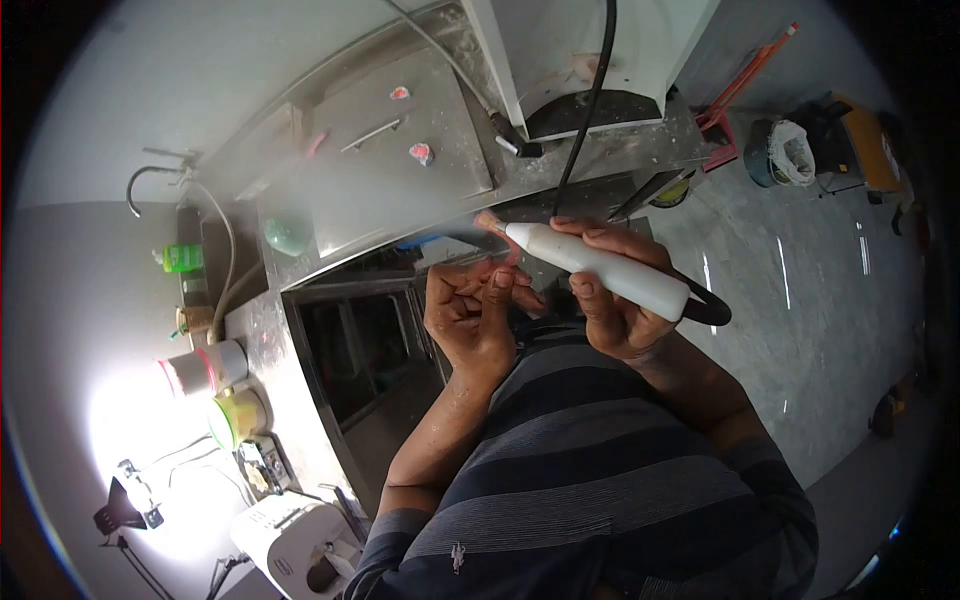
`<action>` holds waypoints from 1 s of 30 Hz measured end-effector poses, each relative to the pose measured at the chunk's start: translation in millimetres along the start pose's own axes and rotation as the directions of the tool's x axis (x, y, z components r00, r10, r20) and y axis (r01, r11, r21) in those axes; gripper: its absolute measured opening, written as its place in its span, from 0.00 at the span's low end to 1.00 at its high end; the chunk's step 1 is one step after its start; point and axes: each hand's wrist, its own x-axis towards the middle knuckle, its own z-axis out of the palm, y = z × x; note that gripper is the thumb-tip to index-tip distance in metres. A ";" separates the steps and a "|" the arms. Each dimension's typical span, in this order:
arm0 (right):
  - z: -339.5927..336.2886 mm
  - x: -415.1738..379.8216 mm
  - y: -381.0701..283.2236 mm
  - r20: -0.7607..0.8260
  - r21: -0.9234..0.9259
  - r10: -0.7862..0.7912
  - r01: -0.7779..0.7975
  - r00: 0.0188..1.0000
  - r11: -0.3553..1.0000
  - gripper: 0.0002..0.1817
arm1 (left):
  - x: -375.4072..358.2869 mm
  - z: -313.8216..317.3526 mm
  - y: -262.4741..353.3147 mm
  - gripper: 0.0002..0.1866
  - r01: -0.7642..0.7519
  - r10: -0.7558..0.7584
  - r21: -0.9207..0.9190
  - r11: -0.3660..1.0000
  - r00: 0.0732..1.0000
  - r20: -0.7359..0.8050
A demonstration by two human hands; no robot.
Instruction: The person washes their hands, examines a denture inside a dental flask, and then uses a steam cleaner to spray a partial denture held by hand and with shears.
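Note:
My right hand [625, 300] is wrapped round a white rotary handpiece [590, 262], with the fingers above and the thumb below. A dark cord runs from its rear end. At the handpiece's nose sits a brownish tool tip [487, 221], pointing up and left. Just under the nose, my left hand [472, 310] pinches a thin, curved pink piece [514, 254] between thumb and fingers. The tool tip overlaps the upper end of this piece in the view. Much of the pink piece is hidden by the fingers.
Small pink-and-white pieces [421, 153] and a thin metal rod [383, 135] lie on the dusty bench [350, 205]. A black hose [592, 100] hangs before a white cabinet [610, 45]. Tubs [237, 418] and a bright lamp [128, 497] stand left; a lined bin [778, 155] stands right.

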 end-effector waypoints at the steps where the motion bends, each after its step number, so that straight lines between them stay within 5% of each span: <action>1: 1.1 -0.4 1.0 -0.003 0.017 -0.015 0.015 1.000 1.000 0.17 | -2.4 -1.7 0.5 0.09 0.013 -0.013 0.013 1.000 1.000 -0.004; 11: 38.7 -12.2 -2.7 0.104 0.145 0.000 -0.015 0.995 0.989 0.19 | -43.7 -52.2 11.1 0.09 0.047 -0.057 -0.065 0.997 0.986 -0.155; 16: 68.1 -8.1 -42.1 0.324 0.160 0.089 -0.147 0.942 0.976 0.21 | -74.8 -104.3 30.9 0.07 0.069 -0.174 -0.582 0.811 0.977 -0.126; 21: 115.8 -14.5 -77.0 0.454 0.128 0.189 -0.274 0.871 0.953 0.21 | -111.8 -155.0 63.6 0.07 -0.003 -0.197 -0.600 0.800 0.943 -0.268; 25: 155.8 -18.7 -97.5 0.541 0.031 0.144 -0.191 0.829 0.981 0.24 | -143.1 -196.3 82.6 0.08 -0.005 -0.167 -0.552 0.834 0.951 -0.261; 29: 195.0 -38.5 -113.7 0.467 -0.014 0.119 -0.127 0.876 0.992 0.26 | -168.0 -224.9 95.2 0.10 -0.050 -0.144 -0.451 0.891 0.912 -0.385; 30: 205.2 -42.1 -113.2 0.449 0.008 0.070 -0.083 0.891 0.997 0.26 | -173.3 -231.0 96.6 0.09 -0.061 -0.082 -0.313 0.948 0.902 -0.424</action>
